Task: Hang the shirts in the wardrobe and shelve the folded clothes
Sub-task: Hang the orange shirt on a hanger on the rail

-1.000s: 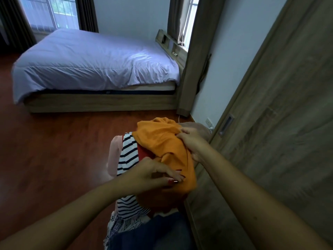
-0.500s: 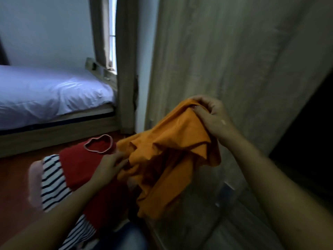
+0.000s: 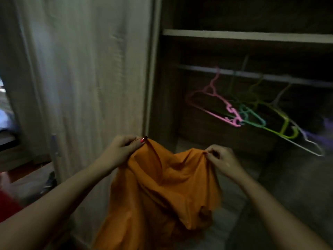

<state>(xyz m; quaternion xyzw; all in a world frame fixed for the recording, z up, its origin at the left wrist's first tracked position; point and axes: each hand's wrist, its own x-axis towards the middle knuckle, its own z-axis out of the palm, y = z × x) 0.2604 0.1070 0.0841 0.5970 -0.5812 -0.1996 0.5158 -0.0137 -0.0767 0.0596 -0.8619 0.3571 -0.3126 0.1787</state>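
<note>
Head view puts us at the hanging step: we hold the orange shirt (image 3: 162, 192) before the open wardrobe (image 3: 153, 78), below its rail (image 3: 234, 73), and we judge the next move needs one hand freed for the pink hanger (image 3: 213, 103). Our left hand (image 3: 124, 149) and right hand (image 3: 220, 159) are raised apart, each grip pinched on the shirt's top edge.

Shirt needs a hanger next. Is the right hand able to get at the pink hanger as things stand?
Likely yes once freed: nothing blocks the way to the pink hanger, but the right hand pinches the orange shirt.
</note>
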